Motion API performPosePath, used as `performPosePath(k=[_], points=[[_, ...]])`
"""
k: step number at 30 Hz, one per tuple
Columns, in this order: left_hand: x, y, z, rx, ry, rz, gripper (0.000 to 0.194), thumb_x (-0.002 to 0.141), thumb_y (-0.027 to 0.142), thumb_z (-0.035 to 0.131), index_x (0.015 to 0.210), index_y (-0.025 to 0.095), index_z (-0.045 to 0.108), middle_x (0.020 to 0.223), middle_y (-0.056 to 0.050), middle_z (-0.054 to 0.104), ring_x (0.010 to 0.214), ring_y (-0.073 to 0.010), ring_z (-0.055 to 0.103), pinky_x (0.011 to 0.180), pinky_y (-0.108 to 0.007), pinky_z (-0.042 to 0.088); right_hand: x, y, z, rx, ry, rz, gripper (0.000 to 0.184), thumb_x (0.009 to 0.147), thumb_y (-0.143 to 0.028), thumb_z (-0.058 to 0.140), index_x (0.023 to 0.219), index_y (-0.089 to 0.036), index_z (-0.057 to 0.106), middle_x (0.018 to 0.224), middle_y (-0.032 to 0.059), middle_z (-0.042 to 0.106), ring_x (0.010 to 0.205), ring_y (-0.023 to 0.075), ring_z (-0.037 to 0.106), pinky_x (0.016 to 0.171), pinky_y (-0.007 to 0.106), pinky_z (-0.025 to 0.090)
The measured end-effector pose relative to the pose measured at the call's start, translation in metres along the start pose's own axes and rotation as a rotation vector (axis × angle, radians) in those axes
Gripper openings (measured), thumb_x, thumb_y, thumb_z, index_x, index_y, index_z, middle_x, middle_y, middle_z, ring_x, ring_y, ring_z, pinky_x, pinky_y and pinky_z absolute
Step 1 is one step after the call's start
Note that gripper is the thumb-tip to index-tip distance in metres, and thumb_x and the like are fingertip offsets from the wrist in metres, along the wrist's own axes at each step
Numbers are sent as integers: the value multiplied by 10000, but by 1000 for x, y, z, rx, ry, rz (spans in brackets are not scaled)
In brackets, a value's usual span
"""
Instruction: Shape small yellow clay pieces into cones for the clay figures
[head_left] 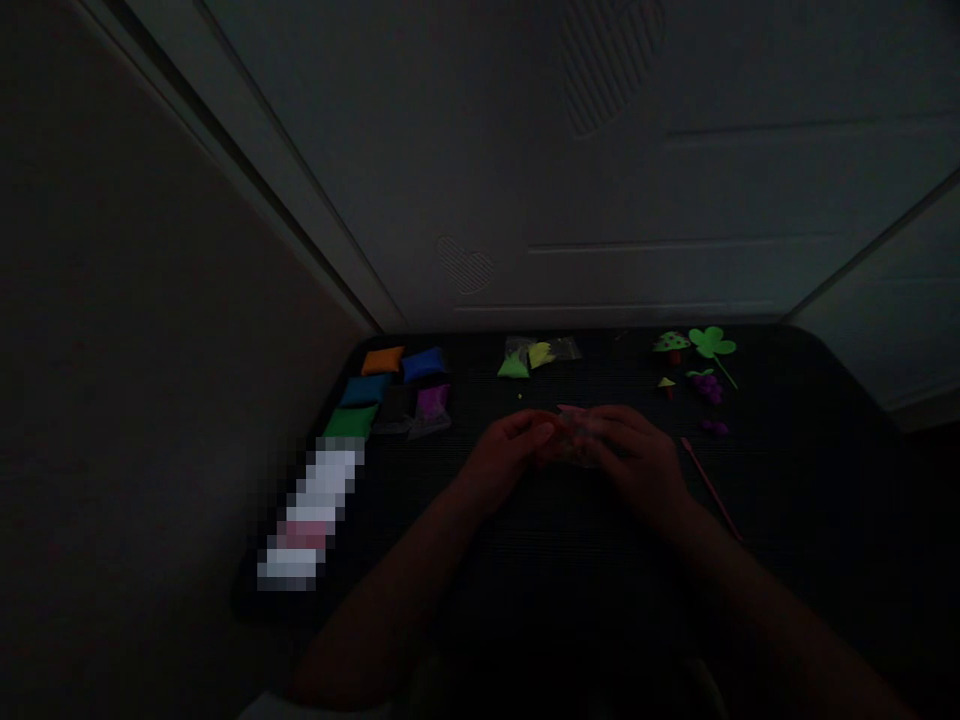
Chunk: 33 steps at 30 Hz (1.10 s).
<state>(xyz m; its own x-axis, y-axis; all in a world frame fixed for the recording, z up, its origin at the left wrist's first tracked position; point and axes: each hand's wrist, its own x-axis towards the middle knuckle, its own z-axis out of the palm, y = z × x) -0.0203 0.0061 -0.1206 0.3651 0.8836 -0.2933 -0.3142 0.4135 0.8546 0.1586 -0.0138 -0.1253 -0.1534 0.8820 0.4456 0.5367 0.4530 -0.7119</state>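
The scene is very dark. Over a black mat (570, 560), my left hand (506, 455) and my right hand (637, 455) meet, both with fingers curled round a small clear packet with pinkish content (577, 435) held between them. A thin pink stick tool (709, 485) lies just right of my right hand.
Coloured clay packets lie at the left: orange (382, 360), blue (424, 363), teal (364, 390), green (349, 422), purple (433, 402). Yellow-green packets (529, 358) sit at the back. Finished clay shapes, a mushroom (671, 345), a green leaf (712, 345) and purple grapes (707, 387), stand at the right. A wall rises behind.
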Motion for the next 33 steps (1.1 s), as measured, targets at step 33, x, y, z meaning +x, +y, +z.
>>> performPosePath(k=[33], points=[[0,-9,1,103,-70,-38,245,777,353,661,935,167,681,773,-7,642,655,-93,521,618,-236,355,-2,1,5,-4,2,-137,219,819,-178,613,1028,-221,664,1043,80,657,982,178,634,835,328,536]])
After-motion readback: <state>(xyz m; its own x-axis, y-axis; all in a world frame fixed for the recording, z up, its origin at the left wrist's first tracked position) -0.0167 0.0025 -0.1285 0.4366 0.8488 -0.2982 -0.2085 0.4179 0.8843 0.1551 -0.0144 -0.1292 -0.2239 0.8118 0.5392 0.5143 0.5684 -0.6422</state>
